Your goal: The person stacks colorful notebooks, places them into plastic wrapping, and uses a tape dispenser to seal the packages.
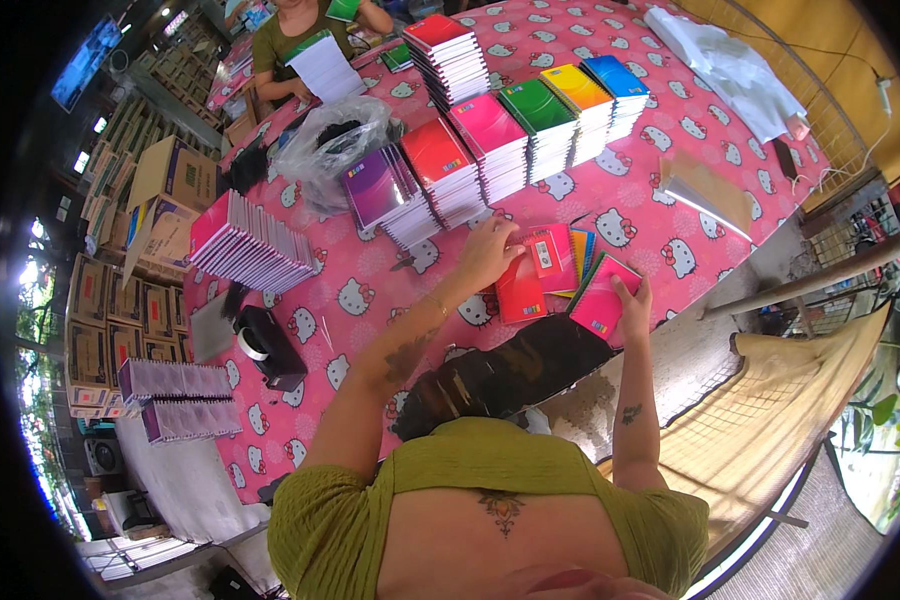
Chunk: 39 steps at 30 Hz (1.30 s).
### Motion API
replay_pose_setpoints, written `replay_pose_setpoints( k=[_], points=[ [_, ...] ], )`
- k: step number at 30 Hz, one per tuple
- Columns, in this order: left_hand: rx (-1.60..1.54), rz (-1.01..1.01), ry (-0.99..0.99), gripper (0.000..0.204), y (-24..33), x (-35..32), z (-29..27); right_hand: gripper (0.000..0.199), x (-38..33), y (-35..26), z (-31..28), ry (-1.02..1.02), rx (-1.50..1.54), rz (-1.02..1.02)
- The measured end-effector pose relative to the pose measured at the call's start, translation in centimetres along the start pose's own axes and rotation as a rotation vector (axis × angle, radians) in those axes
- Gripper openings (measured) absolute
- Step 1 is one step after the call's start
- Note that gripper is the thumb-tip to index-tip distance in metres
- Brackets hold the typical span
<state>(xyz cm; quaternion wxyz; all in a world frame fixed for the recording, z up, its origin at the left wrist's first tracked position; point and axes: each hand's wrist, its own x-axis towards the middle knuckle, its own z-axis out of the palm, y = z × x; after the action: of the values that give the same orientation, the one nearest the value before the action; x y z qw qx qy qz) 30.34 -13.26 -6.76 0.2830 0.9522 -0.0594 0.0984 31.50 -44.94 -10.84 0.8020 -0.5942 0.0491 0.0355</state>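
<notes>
My left hand (490, 252) reaches over the table, its fingers bent and closed at the upper left edge of a red spiral notebook (519, 296). On that notebook lies a small red and white rectangular piece (543, 254). A pink notebook (558, 240) and the edges of yellow and blue notebooks (583, 246) fan out beside it. My right hand (634, 303) grips another pink spiral notebook (604, 291) by its right edge, thumb on the cover. This notebook is tilted and partly overlaps the fanned ones.
Tall notebook stacks (546, 108) in several colours stand beyond my hands. A pink stack (232, 228) leans at the left, near a black tape dispenser (270, 348). A clear plastic bag (335, 140) lies farther back. Across the table a person (280, 50) handles notebooks. Cardboard boxes (175, 178) line the left.
</notes>
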Motion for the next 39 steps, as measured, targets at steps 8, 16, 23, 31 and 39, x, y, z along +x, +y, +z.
replay_pose_setpoints(
  k=[8,16,23,31,39],
  points=[
    [-0.035,-0.010,-0.103,0.042,0.3,-2.6,-1.6,0.048,-0.3,-0.3,0.0,-0.014,0.050,0.022],
    [0.135,-0.082,-0.236,0.086,3.0,-4.0,-2.3,0.046,-0.1,-0.5,0.1,-0.025,0.120,0.025],
    [-0.389,-0.028,-0.217,0.054,5.2,-1.6,-9.2,0.047,0.1,-0.2,-0.6,-0.024,0.213,0.049],
    [0.144,0.172,0.455,0.047,1.3,6.4,-19.3,0.046,-0.4,-0.5,-0.5,-0.063,0.224,0.097],
    [0.226,0.041,-0.014,0.046,1.4,-1.4,-0.9,0.052,0.1,-0.9,-1.1,-0.111,0.300,0.122]
  ],
)
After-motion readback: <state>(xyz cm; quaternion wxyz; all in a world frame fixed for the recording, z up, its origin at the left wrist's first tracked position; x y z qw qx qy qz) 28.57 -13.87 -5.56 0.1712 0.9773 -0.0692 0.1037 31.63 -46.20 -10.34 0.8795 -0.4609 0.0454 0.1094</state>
